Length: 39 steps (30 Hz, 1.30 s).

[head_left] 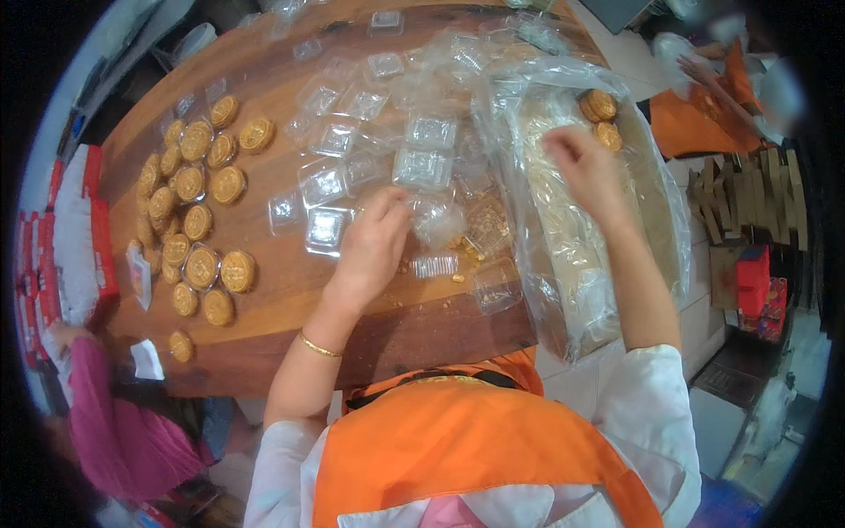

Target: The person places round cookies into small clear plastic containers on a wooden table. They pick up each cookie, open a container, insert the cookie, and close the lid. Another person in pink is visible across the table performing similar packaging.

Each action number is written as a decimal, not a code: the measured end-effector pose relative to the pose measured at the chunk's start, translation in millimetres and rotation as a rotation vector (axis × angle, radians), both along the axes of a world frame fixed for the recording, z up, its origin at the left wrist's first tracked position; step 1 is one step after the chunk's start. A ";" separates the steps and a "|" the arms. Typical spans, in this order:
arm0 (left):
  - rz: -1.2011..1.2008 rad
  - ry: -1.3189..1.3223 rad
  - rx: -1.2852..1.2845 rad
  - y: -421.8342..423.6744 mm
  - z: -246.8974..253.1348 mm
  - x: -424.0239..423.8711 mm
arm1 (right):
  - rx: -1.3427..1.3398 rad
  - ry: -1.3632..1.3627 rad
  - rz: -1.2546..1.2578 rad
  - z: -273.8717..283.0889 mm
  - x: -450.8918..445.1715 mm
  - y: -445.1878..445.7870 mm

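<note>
My left hand (377,241) is over the wooden table, its fingers bent at the edge of a clear plastic tray (432,218); whether it grips the tray I cannot tell. Above a plastic-lined box (568,231) is my right hand (581,162), fingers curled and slightly blurred; nothing shows in it. Round golden mooncakes (601,105) lie inside the far right part of that box. Many more mooncakes (201,265), some in clear trays, spread over the table's left side. Between the two groups lie several empty clear plastic trays (422,168), some stacked or overlapping.
Crumbs (488,224) and a ribbed plastic piece (434,266) lie near my left hand. Red and white boxes (92,231) are stacked at the left, beside a person in a magenta sleeve (112,422). Another person in orange (700,115) is at upper right, above cardboard pieces (752,198).
</note>
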<state>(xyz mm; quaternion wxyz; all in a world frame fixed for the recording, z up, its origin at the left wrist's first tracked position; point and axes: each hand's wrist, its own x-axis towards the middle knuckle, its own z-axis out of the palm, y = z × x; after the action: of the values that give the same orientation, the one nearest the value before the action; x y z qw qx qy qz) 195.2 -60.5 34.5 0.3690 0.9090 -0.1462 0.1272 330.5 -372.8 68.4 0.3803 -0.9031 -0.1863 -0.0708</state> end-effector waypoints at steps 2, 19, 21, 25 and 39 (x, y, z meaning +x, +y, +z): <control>-0.027 0.036 0.056 2.4 7.2 -2.2 | 0.038 0.118 0.257 29.2 -48.7 47.6; 0.408 0.119 -0.442 18.4 14.6 -105.7 | 0.061 -0.551 0.726 25.9 -121.3 104.2; 0.506 0.160 -0.331 37.5 1.9 -120.3 | 0.155 -0.356 0.322 27.2 -92.2 86.1; 0.619 0.364 -0.354 48.4 -8.6 -143.8 | -0.291 -0.524 -0.412 -26.8 37.0 -49.8; 0.801 0.224 -0.032 60.7 -53.3 -160.0 | -0.911 0.066 -0.447 -63.6 94.2 -148.4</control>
<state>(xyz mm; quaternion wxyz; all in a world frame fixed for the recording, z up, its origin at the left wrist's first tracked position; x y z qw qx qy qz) 35.2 0.2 -18.8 0.3182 0.8964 0.2620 0.1632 424.7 -521.2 4.8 -0.0712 -0.9968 0.0117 -0.0334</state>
